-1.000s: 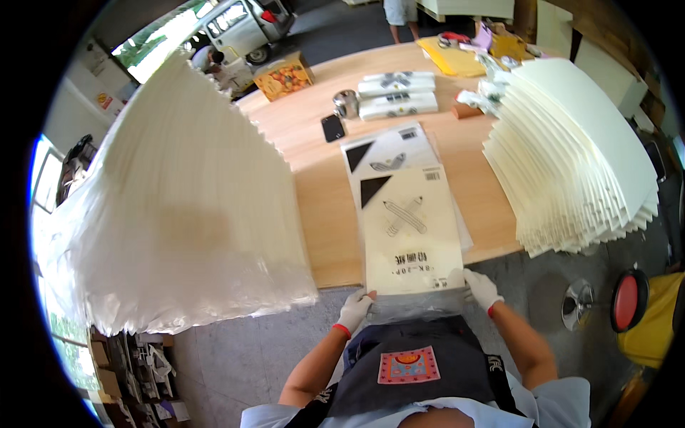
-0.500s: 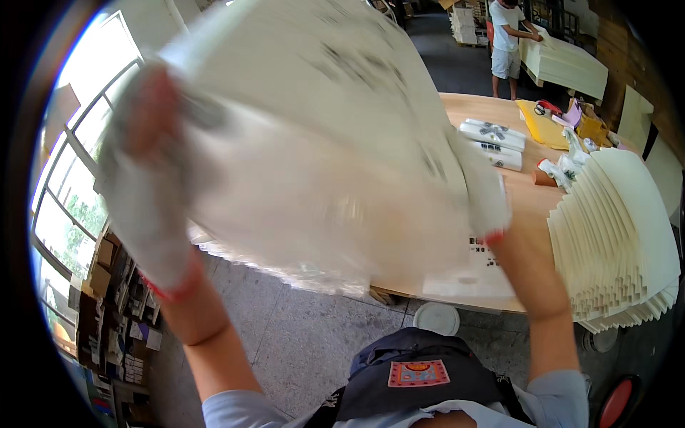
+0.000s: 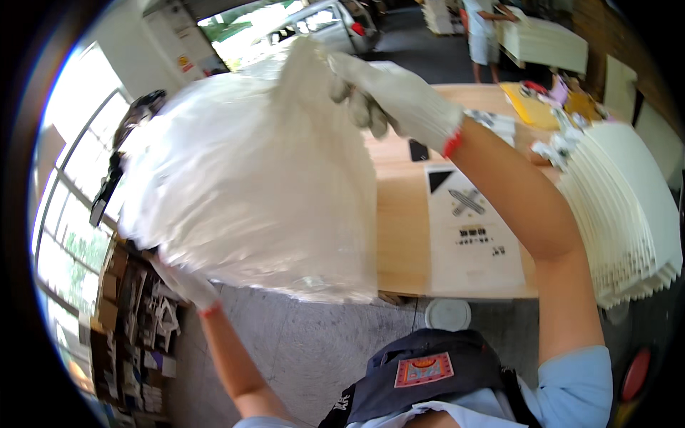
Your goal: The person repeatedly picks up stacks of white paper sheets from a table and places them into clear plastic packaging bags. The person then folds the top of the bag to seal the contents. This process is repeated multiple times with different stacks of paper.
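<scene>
A big pile of thin, translucent white plastic bags or sheets (image 3: 235, 185) lies on the left side of the table, its front edge shiny and creased. My right hand (image 3: 399, 100), in a white knitted glove with a red cuff, is at the pile's far right corner. Its fingers curl, and a raised fold of plastic is pinched at the fingertips. Down at the pile's near left edge is my gloved left hand (image 3: 189, 282), its fingers hidden by the plastic. Right of the pile, a flat white bag (image 3: 471, 264) with black print lies on the wooden table.
A fanned stack of cream sheets (image 3: 614, 207) stands at the right. Behind it lie a yellow envelope (image 3: 528, 107) and crumpled white plastic (image 3: 560, 150). A dark phone-like object (image 3: 419, 150) rests mid-table. A person (image 3: 481, 32) works at a far stack. Shelves (image 3: 135, 321) line the left.
The blurred printed sheet that both hands held up has left them. My left hand has dropped to the pile's near edge; my right has moved up and left to its far corner.
</scene>
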The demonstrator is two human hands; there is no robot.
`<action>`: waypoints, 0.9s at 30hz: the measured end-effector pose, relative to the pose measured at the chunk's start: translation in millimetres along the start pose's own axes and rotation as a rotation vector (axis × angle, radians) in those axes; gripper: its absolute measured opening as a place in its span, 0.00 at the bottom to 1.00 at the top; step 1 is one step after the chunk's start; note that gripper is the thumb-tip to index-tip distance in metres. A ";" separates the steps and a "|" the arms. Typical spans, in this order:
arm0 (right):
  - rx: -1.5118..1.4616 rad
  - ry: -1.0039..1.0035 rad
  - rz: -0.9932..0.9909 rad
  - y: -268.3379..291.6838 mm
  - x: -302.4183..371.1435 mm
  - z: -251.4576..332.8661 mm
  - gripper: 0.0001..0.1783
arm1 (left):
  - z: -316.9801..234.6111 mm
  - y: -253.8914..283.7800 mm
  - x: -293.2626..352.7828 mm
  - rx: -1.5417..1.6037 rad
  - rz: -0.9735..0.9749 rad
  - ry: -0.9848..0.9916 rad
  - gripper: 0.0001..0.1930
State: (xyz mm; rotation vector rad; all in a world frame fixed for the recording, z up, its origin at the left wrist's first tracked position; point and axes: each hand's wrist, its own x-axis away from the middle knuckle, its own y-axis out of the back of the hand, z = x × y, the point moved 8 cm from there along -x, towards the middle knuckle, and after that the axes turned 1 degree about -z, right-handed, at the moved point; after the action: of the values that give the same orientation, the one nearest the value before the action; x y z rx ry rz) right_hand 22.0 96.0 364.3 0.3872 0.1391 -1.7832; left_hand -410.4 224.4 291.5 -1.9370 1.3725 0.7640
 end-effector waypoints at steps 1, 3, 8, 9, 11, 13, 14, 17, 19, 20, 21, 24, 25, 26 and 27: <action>-0.028 -0.045 0.030 5.8 23.6 -13.7 0.31 | 30.3 15.4 41.7 -0.115 -0.050 -0.042 0.30; -0.050 -0.229 -0.043 23.0 68.3 -68.9 0.25 | 154.0 56.6 161.8 -0.183 0.051 0.350 0.28; -0.250 -0.522 -0.379 94.7 213.0 -205.5 0.21 | 123.9 -104.7 457.1 -0.149 1.196 0.459 0.04; -0.279 -0.576 -0.481 103.8 245.2 -232.3 0.21 | 71.9 -156.2 464.4 -0.093 1.290 0.130 0.04; -0.333 -0.658 -0.617 102.6 300.7 -267.8 0.20 | 30.9 -225.3 483.1 -0.094 1.356 -0.095 0.08; -0.388 -0.723 -0.689 92.2 344.1 -285.7 0.20 | 10.0 -283.9 497.4 -0.060 1.369 -0.130 0.09; -0.392 -0.749 -0.729 86.4 360.5 -286.8 0.19 | -0.9 -306.0 503.5 -0.073 1.427 -0.153 0.09; -0.475 -0.811 -0.795 70.0 395.0 -298.5 0.20 | 30.5 -346.1 553.1 -0.158 1.833 -0.060 0.09; -0.503 -0.830 -0.813 66.4 406.1 -310.2 0.20 | 37.1 -357.0 555.5 -0.098 1.917 -0.028 0.08; -0.491 -0.836 -0.805 63.4 405.4 -313.7 0.21 | 46.9 -359.9 559.0 -0.082 1.957 -0.012 0.09; -0.478 -0.840 -0.802 63.4 403.3 -317.5 0.21 | 51.9 -365.3 561.0 -0.062 1.998 0.000 0.09; -0.575 -0.832 -0.681 63.3 386.7 -367.2 0.22 | 36.8 -376.1 542.7 -0.076 2.051 0.060 0.12; -0.605 -0.830 -0.626 64.0 378.2 -382.4 0.22 | 35.9 -379.9 539.7 -0.049 2.043 0.086 0.13; -0.530 -0.882 -0.615 65.7 365.5 -386.6 0.22 | 34.4 -382.1 534.2 -0.068 2.038 0.084 0.14; -0.454 -0.932 -0.611 68.2 346.3 -387.3 0.22 | 27.8 -385.7 528.7 -0.082 2.037 0.079 0.14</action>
State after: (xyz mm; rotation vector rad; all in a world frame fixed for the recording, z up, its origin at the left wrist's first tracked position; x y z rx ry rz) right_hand 90.2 -125.0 -105.9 -0.9037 -0.0114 -2.2675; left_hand 106.2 34.9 -63.8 0.1294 3.0725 1.4220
